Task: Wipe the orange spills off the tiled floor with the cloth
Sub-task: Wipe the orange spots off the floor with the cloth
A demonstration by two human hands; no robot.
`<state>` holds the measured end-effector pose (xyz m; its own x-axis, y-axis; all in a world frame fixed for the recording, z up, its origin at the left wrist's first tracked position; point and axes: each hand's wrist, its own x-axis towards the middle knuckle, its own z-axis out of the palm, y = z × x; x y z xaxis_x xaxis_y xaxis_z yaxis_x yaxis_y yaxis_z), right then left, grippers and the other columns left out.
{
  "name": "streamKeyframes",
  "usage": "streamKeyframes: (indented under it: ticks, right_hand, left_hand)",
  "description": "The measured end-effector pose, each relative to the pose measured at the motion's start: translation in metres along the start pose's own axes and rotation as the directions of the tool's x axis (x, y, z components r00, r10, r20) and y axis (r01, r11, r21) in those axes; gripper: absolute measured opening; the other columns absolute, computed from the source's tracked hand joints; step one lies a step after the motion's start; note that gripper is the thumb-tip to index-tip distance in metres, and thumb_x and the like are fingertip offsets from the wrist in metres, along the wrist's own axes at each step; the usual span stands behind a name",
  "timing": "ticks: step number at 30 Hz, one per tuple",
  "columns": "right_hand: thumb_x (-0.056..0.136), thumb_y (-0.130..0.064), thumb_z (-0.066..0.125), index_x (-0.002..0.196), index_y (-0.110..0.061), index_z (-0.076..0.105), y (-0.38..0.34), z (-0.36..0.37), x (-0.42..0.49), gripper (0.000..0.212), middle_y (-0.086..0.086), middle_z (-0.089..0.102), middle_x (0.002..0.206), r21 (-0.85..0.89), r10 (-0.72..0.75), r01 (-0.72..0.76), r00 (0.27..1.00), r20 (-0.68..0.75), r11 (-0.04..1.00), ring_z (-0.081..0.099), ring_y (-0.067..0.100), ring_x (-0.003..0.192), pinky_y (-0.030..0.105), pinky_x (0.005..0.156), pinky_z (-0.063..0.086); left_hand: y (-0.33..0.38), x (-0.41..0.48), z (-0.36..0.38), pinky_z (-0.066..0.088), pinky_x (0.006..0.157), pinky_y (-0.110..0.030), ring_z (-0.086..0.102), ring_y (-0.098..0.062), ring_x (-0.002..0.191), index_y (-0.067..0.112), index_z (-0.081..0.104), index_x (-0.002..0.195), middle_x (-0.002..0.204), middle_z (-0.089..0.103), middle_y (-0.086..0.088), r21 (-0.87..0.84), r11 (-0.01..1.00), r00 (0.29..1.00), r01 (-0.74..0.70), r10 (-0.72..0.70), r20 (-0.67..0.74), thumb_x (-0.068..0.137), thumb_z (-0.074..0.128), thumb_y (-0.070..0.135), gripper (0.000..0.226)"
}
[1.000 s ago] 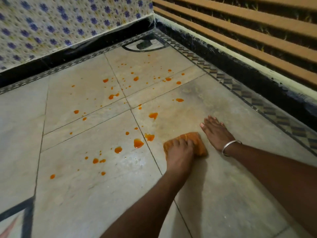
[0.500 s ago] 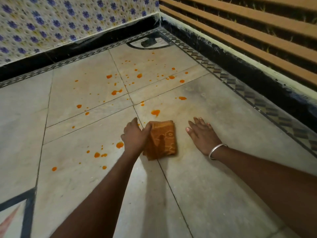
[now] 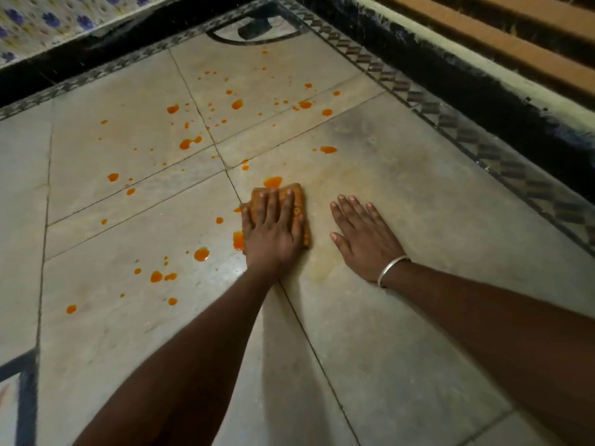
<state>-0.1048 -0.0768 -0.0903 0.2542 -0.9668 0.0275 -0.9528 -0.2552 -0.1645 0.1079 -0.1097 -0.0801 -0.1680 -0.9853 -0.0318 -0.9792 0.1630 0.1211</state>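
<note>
Caught mid-wipe: pressed the cloth (image 3: pixel 297 196) flat to the tiled floor (image 3: pixel 418 317) with the left hand (image 3: pixel 273 230), fingers straight and spread wide, gripping nothing. Rested the right hand (image 3: pixel 362 236) open and flat on bare tile just beside it, right of centre, holding nothing; wore a silver bangle (image 3: pixel 391 268) at that wrist.

Cloth at frame centre, folded into a small pad, mostly hidden under the palm, showing only along its top and right edges. Looked orange-brown with a faint pattern; could not tell dye from soaked-in stain. Touched a large orange blot (image 3: pixel 273 181) at its upper edge and a second blot (image 3: pixel 238 241) at lower left, by the thumb.

Left many orange spills (image 3: pixel 190 143) unwiped across centre-left and upper-middle of frame, a few more low left. Judged progress as early to middle: clean-looking tile only on the right, with a faint yellowish smear (image 3: pixel 322 272) below the hands.

Probably called next for a push up-frame through the touching blot, then sweeps leftward under firm flat pressure. Likely needed a refold soon, to avoid smearing instead of lifting.
</note>
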Motion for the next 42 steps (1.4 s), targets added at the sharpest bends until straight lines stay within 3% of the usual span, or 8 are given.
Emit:
streamKeyframes:
  ticks: [5, 13, 19, 26, 33, 37, 40, 42]
  right_hand:
    - [0.099, -0.046, 0.018, 0.157, -0.012, 0.028, 0.001, 0.000, -0.003, 0.067, 0.008, 0.025, 0.165, -0.003, 0.008, -0.008, 1.000, -0.009, 1.000, 0.021, 0.023, 0.153, 0.046, 0.124, 0.017]
    - [0.099, -0.045, 0.017, 0.158, -0.013, 0.023, 0.001, 0.001, -0.002, 0.067, 0.007, 0.020, 0.166, -0.016, 0.002, -0.002, 1.000, -0.003, 1.000, 0.016, 0.023, 0.154, 0.045, 0.125, 0.013]
    - [0.099, -0.045, 0.017, 0.158, -0.013, 0.025, 0.001, -0.001, -0.003, 0.068, 0.007, 0.021, 0.166, 0.003, 0.013, -0.014, 1.000, 0.004, 1.000, 0.018, 0.023, 0.154, 0.045, 0.125, 0.013]
    - [0.097, -0.040, 0.018, 0.156, -0.011, 0.030, 0.003, 0.000, -0.003, 0.067, 0.009, 0.026, 0.164, 0.015, -0.013, 0.013, 1.000, 0.000, 1.000, 0.023, 0.024, 0.152, 0.045, 0.124, 0.017]
    - [0.092, -0.048, 0.003, 0.160, -0.017, 0.013, 0.010, -0.005, 0.002, 0.075, 0.003, 0.008, 0.169, 0.057, -0.026, 0.021, 0.995, 0.095, 0.998, 0.007, 0.020, 0.155, 0.040, 0.125, 0.004]
    - [0.105, -0.038, 0.024, 0.161, -0.018, 0.007, 0.010, -0.015, 0.008, 0.061, 0.002, 0.000, 0.169, 0.080, -0.021, 0.007, 0.985, 0.172, 0.997, 0.000, 0.018, 0.155, 0.039, 0.125, 0.002]
    - [0.106, -0.034, 0.031, 0.161, -0.017, 0.006, 0.010, -0.025, 0.011, 0.062, 0.003, -0.003, 0.169, 0.080, -0.032, 0.013, 0.970, 0.243, 0.997, -0.001, 0.019, 0.155, 0.039, 0.125, 0.004]
    - [0.106, -0.032, 0.033, 0.161, -0.017, 0.005, 0.011, -0.029, 0.011, 0.063, 0.004, -0.004, 0.169, 0.078, -0.032, 0.010, 0.960, 0.279, 0.997, -0.001, 0.020, 0.155, 0.039, 0.125, 0.004]
  left_hand:
    - [0.043, -0.056, 0.005, -0.016, 0.124, -0.055, -0.014, -0.027, 0.160, 0.024, -0.002, 0.167, 0.175, -0.007, -0.008, -0.029, 0.986, 0.986, 0.166, -0.166, -0.004, 0.101, 0.000, 0.058, 0.073]
    - [0.029, -0.008, 0.003, -0.007, 0.126, -0.058, -0.011, -0.023, 0.161, 0.030, -0.002, 0.166, 0.175, -0.003, -0.005, -0.006, 1.000, 1.000, -0.003, 0.003, -0.008, 0.106, 0.008, 0.058, 0.067]
    - [0.061, -0.065, 0.011, -0.010, 0.125, -0.060, -0.015, -0.027, 0.160, 0.022, -0.005, 0.166, 0.174, -0.010, -0.009, -0.077, 0.970, 0.972, 0.232, -0.234, -0.012, 0.102, 0.002, 0.055, 0.072]
    - [0.050, -0.021, 0.007, -0.007, 0.126, -0.058, -0.012, -0.023, 0.161, 0.029, -0.003, 0.166, 0.175, -0.006, -0.004, -0.003, 0.998, 0.998, -0.058, 0.058, 0.000, 0.105, 0.003, 0.058, 0.068]
    - [0.051, -0.055, -0.003, -0.015, 0.125, -0.056, -0.023, -0.025, 0.158, 0.024, -0.010, 0.165, 0.173, -0.018, -0.008, -0.084, 0.992, 0.994, 0.090, -0.084, 0.068, 0.097, 0.000, 0.070, 0.083]
    - [0.054, -0.088, -0.028, -0.020, 0.124, -0.053, -0.024, -0.035, 0.157, 0.023, -0.014, 0.165, 0.171, -0.023, -0.016, -0.047, 0.994, 0.974, 0.100, -0.088, 0.207, 0.078, 0.016, 0.091, 0.114]
    - [0.061, -0.092, -0.042, 0.017, 0.125, -0.054, 0.014, -0.042, 0.153, 0.015, 0.014, 0.164, 0.167, 0.017, -0.018, -0.001, 0.996, 0.976, 0.085, -0.083, 0.202, 0.091, 0.052, 0.068, 0.097]
    - [0.064, -0.092, -0.045, 0.043, 0.107, -0.051, 0.036, -0.041, 0.138, 0.011, 0.036, 0.152, 0.150, 0.040, -0.017, 0.089, 0.996, 0.987, 0.027, -0.040, 0.157, 0.099, 0.058, 0.042, 0.065]
